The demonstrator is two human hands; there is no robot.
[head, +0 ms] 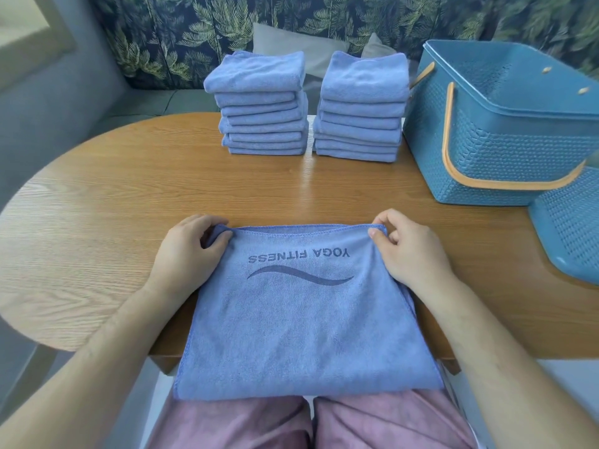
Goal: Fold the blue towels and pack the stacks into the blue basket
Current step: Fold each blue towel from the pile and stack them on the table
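1. Far left, the rounded end of a wood-grain table (97, 205) sticks out, with a grey seat behind it and a leaf-print backrest (181, 37) running across the back of the room.
2. The left hand (191, 251) pinches the far left corner of the blue towel (304, 325), fingers curled around the hem.
3. That towel lies spread on the table's near edge, and its near end hangs over onto a lap in pink trousers (389, 422). "YOGA FITNESS" and a wavy line are printed on it, upside down from this view.
4. At the far side of the table stand the left stack (262, 105) and the right stack (361, 108) of folded towels, side by side with a narrow gap between them. A grey cushion (291, 40) sits behind them.
5. The right hand (411, 251) pinches the towel's far right corner between thumb and fingers.
6. The blue basket (505, 140), with orange handles, stands on the table just beside the right stack.
7. A second blue woven-look piece (570, 228) is cut off at the right edge, so I can't tell what it is.
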